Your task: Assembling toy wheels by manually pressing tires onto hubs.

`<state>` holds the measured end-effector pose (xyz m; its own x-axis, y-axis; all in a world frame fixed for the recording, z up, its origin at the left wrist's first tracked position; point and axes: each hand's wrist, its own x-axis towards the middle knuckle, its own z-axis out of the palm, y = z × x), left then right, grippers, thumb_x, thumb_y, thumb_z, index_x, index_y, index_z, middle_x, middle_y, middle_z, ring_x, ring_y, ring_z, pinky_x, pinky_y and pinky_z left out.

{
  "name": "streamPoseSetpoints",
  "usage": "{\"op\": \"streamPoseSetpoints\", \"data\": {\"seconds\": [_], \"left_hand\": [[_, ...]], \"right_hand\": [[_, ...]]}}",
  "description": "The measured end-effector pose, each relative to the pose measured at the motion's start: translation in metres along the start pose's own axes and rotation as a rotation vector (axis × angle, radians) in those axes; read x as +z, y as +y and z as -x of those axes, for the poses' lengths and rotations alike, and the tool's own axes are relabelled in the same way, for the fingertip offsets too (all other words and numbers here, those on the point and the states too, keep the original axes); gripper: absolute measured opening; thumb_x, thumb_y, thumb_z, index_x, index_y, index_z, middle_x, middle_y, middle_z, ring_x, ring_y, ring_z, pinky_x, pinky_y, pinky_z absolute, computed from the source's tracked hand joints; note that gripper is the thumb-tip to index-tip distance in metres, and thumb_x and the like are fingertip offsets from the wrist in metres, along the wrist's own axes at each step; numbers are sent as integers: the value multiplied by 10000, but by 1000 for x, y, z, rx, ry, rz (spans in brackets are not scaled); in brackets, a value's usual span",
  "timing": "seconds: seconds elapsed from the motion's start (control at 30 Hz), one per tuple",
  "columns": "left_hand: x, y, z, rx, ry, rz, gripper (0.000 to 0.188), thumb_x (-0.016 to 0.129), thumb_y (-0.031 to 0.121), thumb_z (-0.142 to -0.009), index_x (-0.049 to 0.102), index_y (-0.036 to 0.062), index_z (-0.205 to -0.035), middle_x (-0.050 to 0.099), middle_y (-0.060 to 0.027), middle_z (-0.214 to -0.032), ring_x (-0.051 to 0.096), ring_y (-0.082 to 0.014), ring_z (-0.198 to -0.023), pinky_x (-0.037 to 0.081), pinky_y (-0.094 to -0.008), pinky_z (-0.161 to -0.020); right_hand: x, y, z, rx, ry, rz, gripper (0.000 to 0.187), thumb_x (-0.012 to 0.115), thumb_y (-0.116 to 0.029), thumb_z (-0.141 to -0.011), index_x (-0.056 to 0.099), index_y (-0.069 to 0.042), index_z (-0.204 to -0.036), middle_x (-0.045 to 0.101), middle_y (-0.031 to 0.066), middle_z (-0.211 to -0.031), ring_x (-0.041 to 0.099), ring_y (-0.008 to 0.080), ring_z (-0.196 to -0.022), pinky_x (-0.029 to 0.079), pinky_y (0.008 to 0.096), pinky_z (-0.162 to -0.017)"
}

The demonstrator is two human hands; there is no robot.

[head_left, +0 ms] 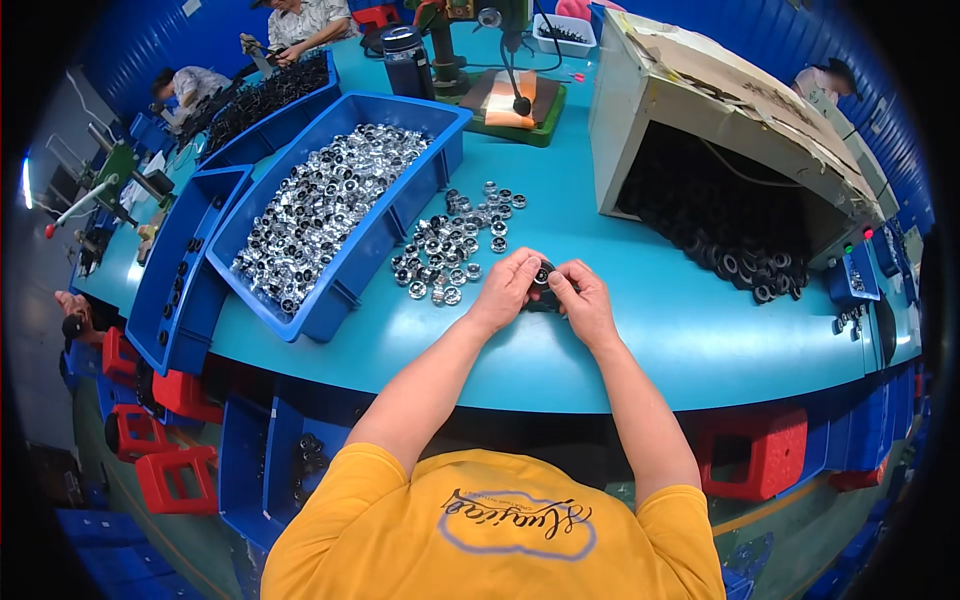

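My left hand (508, 284) and my right hand (586, 302) meet near the front edge of the table. Between their fingertips they pinch a small wheel (542, 273) with a black rim and a shiny centre. Something dark under it is mostly hidden by my fingers. Just left of my hands lies a loose pile of shiny silver-and-black wheel hubs (440, 250). Beyond that pile, a blue crate (392, 232) is filled with the same kind of hubs. Black rubber rings (745, 266) spill from an open-fronted box at the right.
The pale box (640, 110) stands on the turquoise table (480, 355). A green-based hand press (540, 128) and a dark jar (407, 65) are at the back. More blue trays (180, 290) sit left. Red stools (180, 478) stand below. Other people (305, 25) sit farther off.
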<state>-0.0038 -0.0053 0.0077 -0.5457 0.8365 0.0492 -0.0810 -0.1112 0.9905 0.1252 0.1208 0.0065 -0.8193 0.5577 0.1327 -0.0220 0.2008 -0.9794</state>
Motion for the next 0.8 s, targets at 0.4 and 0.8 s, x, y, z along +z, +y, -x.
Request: {"op": "streamPoseSetpoints", "data": {"seconds": [0.4, 0.8], "left_hand": [[12, 2, 7, 77, 6, -79, 262, 476, 280, -1137, 632, 72, -1167, 576, 27, -793, 502, -46, -656, 410, -229, -545], [28, 18, 19, 114, 77, -116, 312, 446, 321, -1142, 627, 68, -1168, 579, 25, -805, 488, -56, -650, 402, -242, -564]], "right_hand": [[-11, 8, -8, 155, -131, -328, 233, 664, -282, -1026, 681, -50, -1017, 632, 1, -815, 579, 80, -694, 469, 227, -581], [-9, -13, 5, 241, -146, -458, 369, 570, -409, -1082, 670, -72, -971, 562, -17, -697, 534, 59, -592, 400, 203, -481]]}}
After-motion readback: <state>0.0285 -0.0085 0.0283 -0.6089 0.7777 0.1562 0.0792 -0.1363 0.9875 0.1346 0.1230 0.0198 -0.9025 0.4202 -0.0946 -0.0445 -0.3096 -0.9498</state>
